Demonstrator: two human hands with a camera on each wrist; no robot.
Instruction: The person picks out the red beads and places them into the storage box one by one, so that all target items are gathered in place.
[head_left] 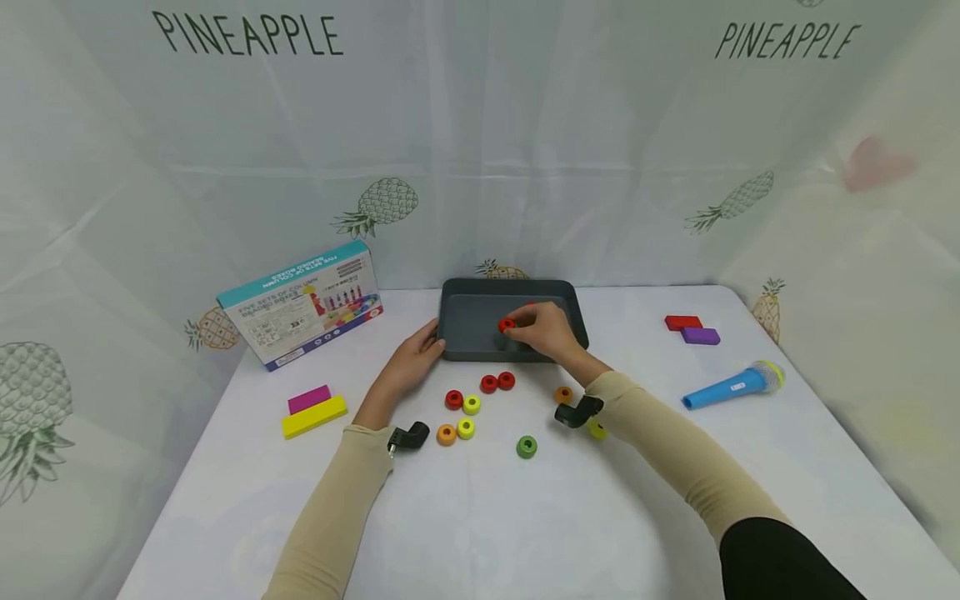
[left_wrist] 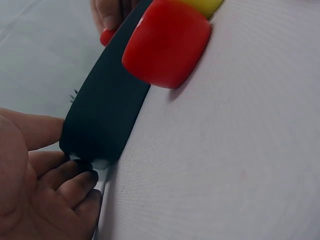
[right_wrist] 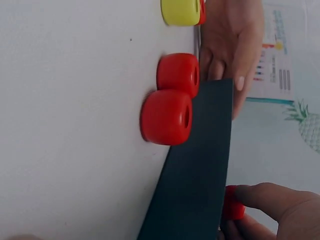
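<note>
My right hand (head_left: pixel 546 329) pinches a red bead (head_left: pixel 507 325) between thumb and fingers, above the dark grey tray (head_left: pixel 472 321). In the right wrist view, this red bead (right_wrist: pixel 233 204) shows just past the tray wall (right_wrist: pixel 202 145). My left hand (head_left: pixel 414 357) grips the tray at its left end; in the left wrist view the thumb lies at the rim and the other fingers curl at the lower corner. Another bit of red shows behind my right hand. In front of the tray lie two red beads (head_left: pixel 498 382) side by side, and a red bead (head_left: pixel 453 400) touching a yellow bead (head_left: pixel 471 405).
Nearer me are an orange bead (head_left: pixel 446 434), a yellow bead (head_left: pixel 466 428) and a green bead (head_left: pixel 527 447). Another orange bead (head_left: pixel 563 395) lies by my right wrist. A box (head_left: pixel 307 304) and two blocks (head_left: pixel 315 417) stand left; a blue toy microphone (head_left: pixel 731 385) and blocks (head_left: pixel 701 336) lie right.
</note>
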